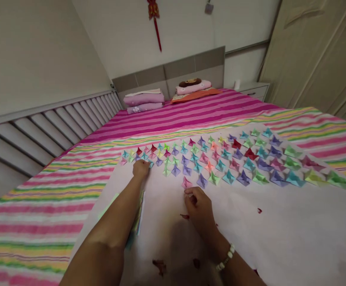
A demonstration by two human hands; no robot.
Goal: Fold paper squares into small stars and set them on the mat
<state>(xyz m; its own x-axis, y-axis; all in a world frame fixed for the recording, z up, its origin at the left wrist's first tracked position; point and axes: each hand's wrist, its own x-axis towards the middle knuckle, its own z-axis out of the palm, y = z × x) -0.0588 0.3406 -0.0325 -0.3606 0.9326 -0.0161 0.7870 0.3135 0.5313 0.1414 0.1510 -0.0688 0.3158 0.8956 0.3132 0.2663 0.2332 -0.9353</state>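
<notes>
Dozens of folded paper boats [259, 177] sit in rows on a white sheet [280, 242] over a striped bedspread [53, 195]. Left hand [141, 169] has its fingertips at a small blue boat [151, 164] — can't tell if they're actually pinching it. Right hand [201, 203] has thumb and forefinger curled close together, right by a pink boat [186, 182], grip unclear too. Some coloured paper [139, 220] lies beside the left forearm [113, 226]. Red wall hanging's [153, 10] gold detail — too blurry to read.

Bed [167, 120] viewed fwd & down from head cam; L hand [141, 169] & R hand [201, 207] framed close, headboard [150, 77] farther off, top ctr.
</notes>
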